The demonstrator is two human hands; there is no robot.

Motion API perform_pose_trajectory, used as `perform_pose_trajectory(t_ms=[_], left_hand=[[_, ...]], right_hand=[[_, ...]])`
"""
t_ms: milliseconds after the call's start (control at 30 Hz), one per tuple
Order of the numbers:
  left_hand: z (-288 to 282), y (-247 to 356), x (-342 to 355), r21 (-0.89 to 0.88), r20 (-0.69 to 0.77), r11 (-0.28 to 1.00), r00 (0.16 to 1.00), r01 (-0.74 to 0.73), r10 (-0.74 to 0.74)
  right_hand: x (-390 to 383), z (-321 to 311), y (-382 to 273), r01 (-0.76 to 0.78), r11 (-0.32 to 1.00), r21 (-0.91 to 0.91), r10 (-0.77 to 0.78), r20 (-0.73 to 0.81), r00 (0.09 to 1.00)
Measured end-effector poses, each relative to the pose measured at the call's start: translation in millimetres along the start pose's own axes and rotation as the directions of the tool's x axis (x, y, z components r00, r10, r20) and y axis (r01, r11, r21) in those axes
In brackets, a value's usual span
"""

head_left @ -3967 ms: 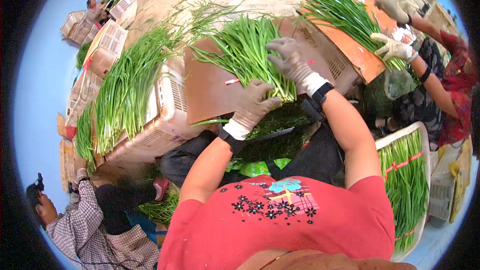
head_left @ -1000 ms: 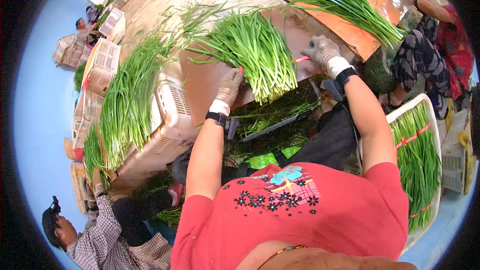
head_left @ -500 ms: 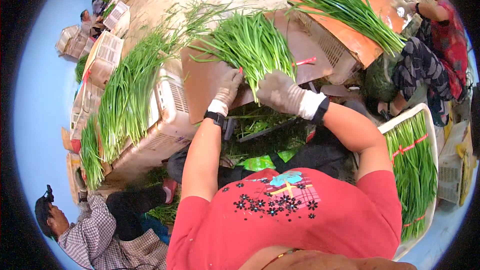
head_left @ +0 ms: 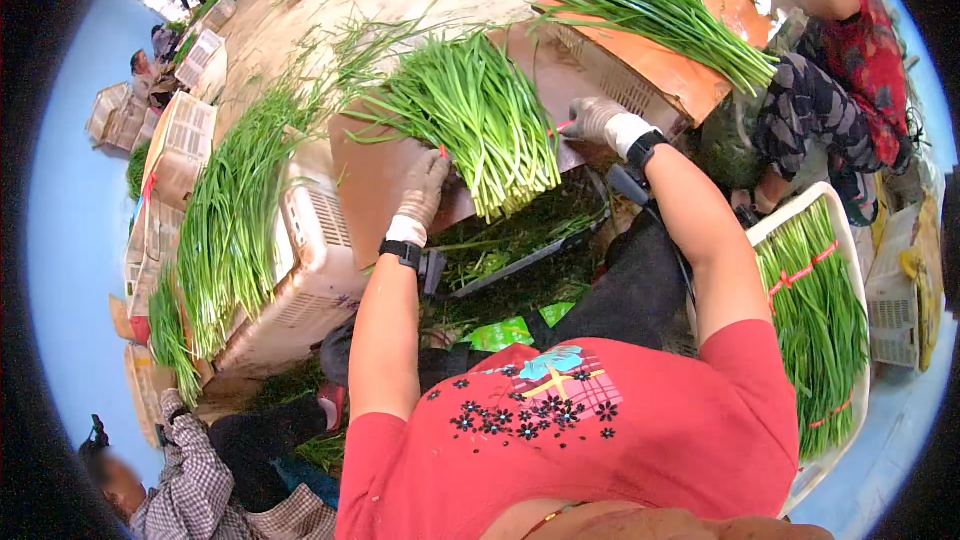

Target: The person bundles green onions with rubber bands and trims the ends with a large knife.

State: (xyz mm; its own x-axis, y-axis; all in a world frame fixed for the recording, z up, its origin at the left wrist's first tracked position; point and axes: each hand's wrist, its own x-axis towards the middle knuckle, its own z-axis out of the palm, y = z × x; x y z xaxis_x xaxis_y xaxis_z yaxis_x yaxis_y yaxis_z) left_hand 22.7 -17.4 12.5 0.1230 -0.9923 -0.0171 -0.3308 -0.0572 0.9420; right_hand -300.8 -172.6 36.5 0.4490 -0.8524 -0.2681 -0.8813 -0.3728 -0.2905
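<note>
Green chive bunch (head_left: 478, 120) hiding left-hand fingers (head_left: 432, 172)

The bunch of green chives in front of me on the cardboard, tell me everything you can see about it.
The bunch of green chives is a thick sheaf of long, thin, fresh-looking stalks. It lies flat on a brown cardboard sheet over white plastic crates, leaf tips fanned toward the far side, cut ends lined up and jutting past the near edge. The gloved left hand rests against its left side; the gloved right hand is at its right, by a red band.
</note>
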Motion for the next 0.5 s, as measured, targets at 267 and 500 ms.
perform_pose_trajectory(t_ms=[267,500], left_hand=[[6,0,15,0.093,-0.088,0.996,0.996,0.008,0.000],[15,20,35,0.108,-0.125,0.994,0.992,0.031,-0.018]], right_hand=[[17,-4,19,0.162,0.985,-0.068,-0.162,-0.003,0.987],[7,-9,-35,0.472,0.712,0.519,-0.298,-0.386,0.873]])
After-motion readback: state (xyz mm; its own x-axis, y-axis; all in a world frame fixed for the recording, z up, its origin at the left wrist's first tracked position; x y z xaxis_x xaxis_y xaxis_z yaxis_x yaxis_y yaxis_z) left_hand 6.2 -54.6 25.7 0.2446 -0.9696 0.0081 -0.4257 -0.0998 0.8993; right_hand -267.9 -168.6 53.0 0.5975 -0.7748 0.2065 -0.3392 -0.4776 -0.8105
